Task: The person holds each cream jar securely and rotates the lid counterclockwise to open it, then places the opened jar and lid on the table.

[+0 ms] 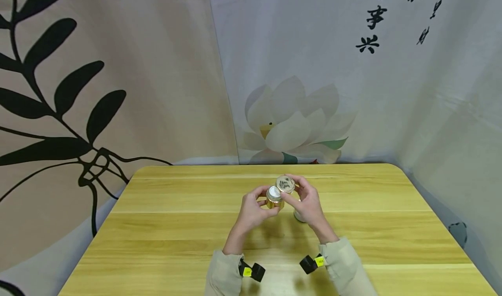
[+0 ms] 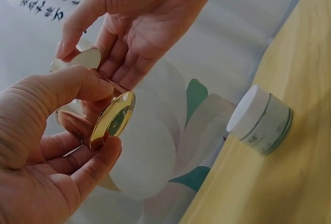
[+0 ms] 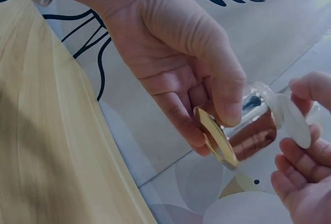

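My left hand (image 1: 252, 211) grips a small gold jar (image 1: 276, 203) with a pale round top, above the table. A gold-rimmed round lid (image 1: 285, 184) with a dark pattern is pinched in my right hand (image 1: 310, 202), right beside the jar's top. In the left wrist view, a shiny gold disc (image 2: 113, 120) shows at the left fingers. The right wrist view has the right thumb and fingers on a gold rim (image 3: 220, 138) beside the shiny body, with a white disc (image 3: 295, 120) near the left fingers. Whether jar and lid touch is unclear.
A squat jar with a white lid (image 2: 258, 120) stands on the wooden table (image 1: 176, 226), partly hidden behind the right hand in the head view. Behind the table hangs a cloth backdrop (image 1: 164, 69) with leaves, a lotus and characters.
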A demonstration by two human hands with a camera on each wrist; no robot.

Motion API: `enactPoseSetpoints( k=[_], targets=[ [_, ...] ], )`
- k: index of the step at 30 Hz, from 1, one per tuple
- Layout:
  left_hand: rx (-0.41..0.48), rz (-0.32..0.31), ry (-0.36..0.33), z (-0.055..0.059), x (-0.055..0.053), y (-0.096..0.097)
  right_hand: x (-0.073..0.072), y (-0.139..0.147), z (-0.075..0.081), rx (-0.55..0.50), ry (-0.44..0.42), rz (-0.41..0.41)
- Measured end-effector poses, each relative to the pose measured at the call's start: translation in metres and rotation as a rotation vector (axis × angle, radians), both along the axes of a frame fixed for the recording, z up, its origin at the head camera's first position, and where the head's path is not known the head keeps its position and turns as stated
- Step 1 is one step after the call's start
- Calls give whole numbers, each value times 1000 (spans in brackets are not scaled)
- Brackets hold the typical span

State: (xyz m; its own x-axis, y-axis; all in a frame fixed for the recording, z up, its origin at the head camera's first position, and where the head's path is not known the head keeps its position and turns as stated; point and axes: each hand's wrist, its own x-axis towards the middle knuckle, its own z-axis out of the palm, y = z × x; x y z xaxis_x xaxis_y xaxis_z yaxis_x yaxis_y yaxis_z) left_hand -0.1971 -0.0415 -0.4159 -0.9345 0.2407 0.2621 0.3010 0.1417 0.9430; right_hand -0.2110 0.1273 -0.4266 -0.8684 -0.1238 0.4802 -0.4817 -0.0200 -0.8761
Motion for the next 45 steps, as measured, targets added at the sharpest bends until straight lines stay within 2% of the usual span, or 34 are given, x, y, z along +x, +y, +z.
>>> enactPoseSetpoints(
  k=[6, 13, 17, 20, 27, 32, 34, 41, 45],
  targets=[
    [-1, 22, -11, -25, -13, -2, 2, 5, 0, -10, -22, -29],
    [6, 46, -8, -30, -14, -8, 5, 13, -2, -84, 57, -42],
    [0, 60, -37, -30, -14, -12, 6, 19, -5, -89, 78, -54],
    [8, 59, -52, -28, -13, -14, 5, 24, -8, -90, 72, -66],
    [9, 49, -47, 1, 2, -16, 7, 34, -12, -90, 63, -77],
    [13, 60, -51, 4, 4, -16, 9, 44, -17, -42, 33, -110],
    [14, 60, -46, 1, 3, -17, 11, 48, -18, -9, 20, -126],
    [13, 76, -51, -32, -15, -20, 15, 62, -23, 70, -3, -171],
    [7, 80, -52, -37, -17, -22, 17, 68, -26, 114, -26, -195]
  ],
)
